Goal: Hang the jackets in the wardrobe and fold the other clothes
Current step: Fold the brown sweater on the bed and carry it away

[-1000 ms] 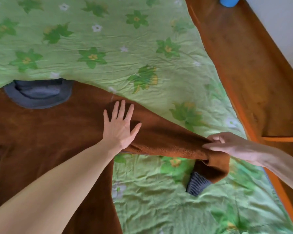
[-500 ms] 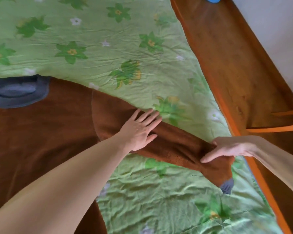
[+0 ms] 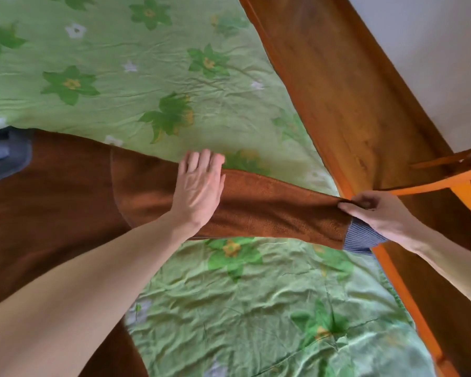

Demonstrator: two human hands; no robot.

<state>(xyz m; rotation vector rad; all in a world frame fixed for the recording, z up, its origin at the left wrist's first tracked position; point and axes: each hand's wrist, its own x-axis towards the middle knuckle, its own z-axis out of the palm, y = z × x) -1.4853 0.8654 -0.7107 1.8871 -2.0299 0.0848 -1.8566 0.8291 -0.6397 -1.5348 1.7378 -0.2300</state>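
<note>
brown sweater (image 3: 52, 202) is laid flat on the green flowered bedsheet (image 3: 147, 77), body at the left edge of the bed in view, collar (image 3: 6, 156) at far left. sleeve (image 3: 269, 210) is stretched out toward the right edge of the bed, long axis running left to right, cuff (image 3: 362, 238) reaching the wooden bed frame (image 3: 337, 91). left hand (image 3: 199, 191) is pressed flat on the sleeve near mid-length, fingers straight and together, nothing gripped. right hand (image 3: 378, 213) is curled at the cuff end, cloth pinched between thumb and fingers. right hand is nearer the cuff, so the fold inward, toward the body, is judged to be led by it, with the left hand as the crease line.
</note>
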